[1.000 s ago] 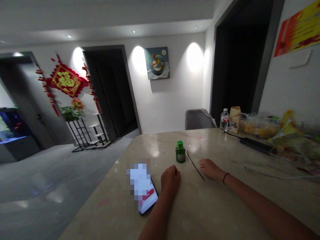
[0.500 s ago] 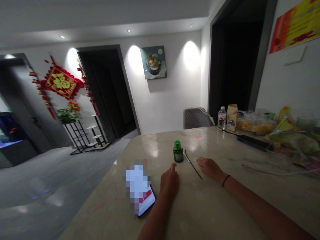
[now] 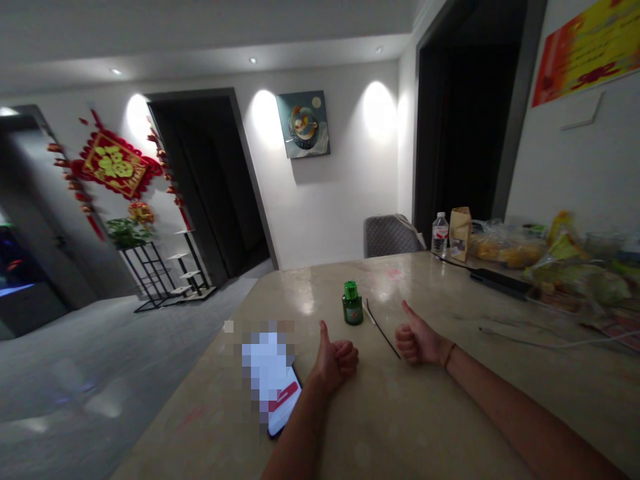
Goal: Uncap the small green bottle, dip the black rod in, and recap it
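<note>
My left hand (image 3: 337, 359) is closed with the thumb pointing up and nothing in its fingers. It is between a phone (image 3: 275, 380) with a lit, partly blurred screen and the middle of the table (image 3: 370, 413). My right hand (image 3: 417, 338) makes the same thumb-up fist, also holding nothing. Beyond the hands a small green bottle (image 3: 353, 305) with a shiny green cap stands upright. A thin dark stick (image 3: 384, 331) lies between the bottle and my right hand, with a short white piece (image 3: 370, 315) by its far end.
To the right lie a white cable (image 3: 540, 345), a black power strip (image 3: 500, 283) and bagged food (image 3: 510, 247). A water bottle (image 3: 440, 235) and a paper bag (image 3: 459, 233) stand behind. A grey chair (image 3: 390, 235) is at the far edge.
Both hands have turned so that the thumbs stick up over curled fingers. The view has shifted slightly; the bottle, stick and phone stay in place on the table.
</note>
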Action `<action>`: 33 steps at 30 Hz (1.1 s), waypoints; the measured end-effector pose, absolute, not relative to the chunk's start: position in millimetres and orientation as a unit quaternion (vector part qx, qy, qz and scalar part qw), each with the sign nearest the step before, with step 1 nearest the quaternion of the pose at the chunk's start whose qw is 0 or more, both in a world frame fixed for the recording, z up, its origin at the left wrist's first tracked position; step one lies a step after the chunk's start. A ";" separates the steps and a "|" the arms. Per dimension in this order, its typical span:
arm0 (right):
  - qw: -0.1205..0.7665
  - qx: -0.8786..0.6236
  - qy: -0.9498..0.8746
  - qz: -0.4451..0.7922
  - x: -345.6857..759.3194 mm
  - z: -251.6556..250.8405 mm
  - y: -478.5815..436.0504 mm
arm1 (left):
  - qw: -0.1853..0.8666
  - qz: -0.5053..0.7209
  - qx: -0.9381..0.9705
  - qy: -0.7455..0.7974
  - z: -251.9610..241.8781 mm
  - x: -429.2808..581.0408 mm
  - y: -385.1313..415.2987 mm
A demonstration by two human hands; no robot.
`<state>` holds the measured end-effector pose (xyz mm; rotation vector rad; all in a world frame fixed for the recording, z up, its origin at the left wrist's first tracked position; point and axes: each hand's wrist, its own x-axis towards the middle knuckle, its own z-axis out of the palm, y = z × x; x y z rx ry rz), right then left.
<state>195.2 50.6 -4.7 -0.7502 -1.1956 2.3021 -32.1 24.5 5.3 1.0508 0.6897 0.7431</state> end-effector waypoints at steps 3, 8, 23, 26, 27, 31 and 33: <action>0.219 -0.305 -0.444 0.814 193.8 -14.3 53.7 | 0.673 0.349 0.511 0.405 -0.5 -30.4 26.9; 0.334 -0.495 -0.563 0.571 178.8 -12.3 78.2 | 0.219 0.420 0.632 0.613 -10.2 -25.4 26.1; 0.282 -0.506 -0.812 0.068 107.8 73.8 110.7 | 0.090 0.357 0.692 0.621 -18.9 -24.1 24.1; 0.283 -0.499 -0.816 0.075 109.9 73.2 90.3 | 0.093 0.388 0.695 0.599 -19.7 -23.2 25.4; 0.284 -0.495 -0.817 0.081 110.5 73.4 82.6 | 0.094 0.396 0.695 0.592 -19.0 -22.5 25.1; 0.282 -0.496 -0.816 0.093 111.5 76.2 51.9 | 0.126 0.396 0.701 0.580 -13.5 -19.2 20.9; 0.271 -0.505 -0.815 0.086 111.5 78.6 39.1 | 0.153 0.381 0.697 0.588 -11.1 -17.7 18.6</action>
